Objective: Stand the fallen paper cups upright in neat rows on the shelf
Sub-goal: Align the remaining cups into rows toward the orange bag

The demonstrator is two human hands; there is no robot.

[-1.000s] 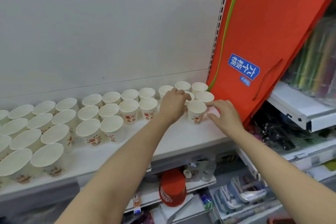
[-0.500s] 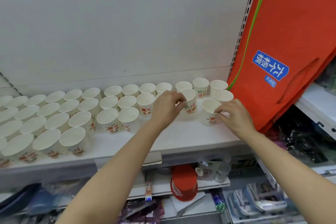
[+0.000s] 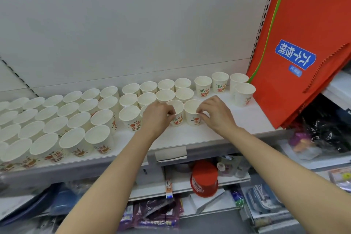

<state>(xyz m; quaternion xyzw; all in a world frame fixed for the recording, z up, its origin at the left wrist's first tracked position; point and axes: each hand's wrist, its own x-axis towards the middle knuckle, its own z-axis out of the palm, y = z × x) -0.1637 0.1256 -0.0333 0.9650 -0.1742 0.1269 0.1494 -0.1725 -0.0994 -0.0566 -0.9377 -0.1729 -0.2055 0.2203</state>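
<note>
Many white paper cups with red print stand upright in rows on the white shelf [image 3: 209, 135]. My left hand [image 3: 157, 116] pinches the rim of one cup [image 3: 177, 112] in the third row. My right hand [image 3: 216, 114] pinches the rim of the cup beside it [image 3: 191, 112]. Both cups stand upright on the shelf, side by side. Further right, three cups [image 3: 220, 81] stand along the back wall and one cup [image 3: 244, 94] stands just in front of them. No cup lies on its side in view.
A large red bag [image 3: 303, 43] leans at the shelf's right end, close to the rightmost cups. Bare shelf surface lies in front of the two held cups. Below, lower shelves hold a red cap [image 3: 204, 178] and packaged goods.
Both hands have drawn their cups forward and leftward from the back right group into the third row. The view has shifted left, showing more cups.
</note>
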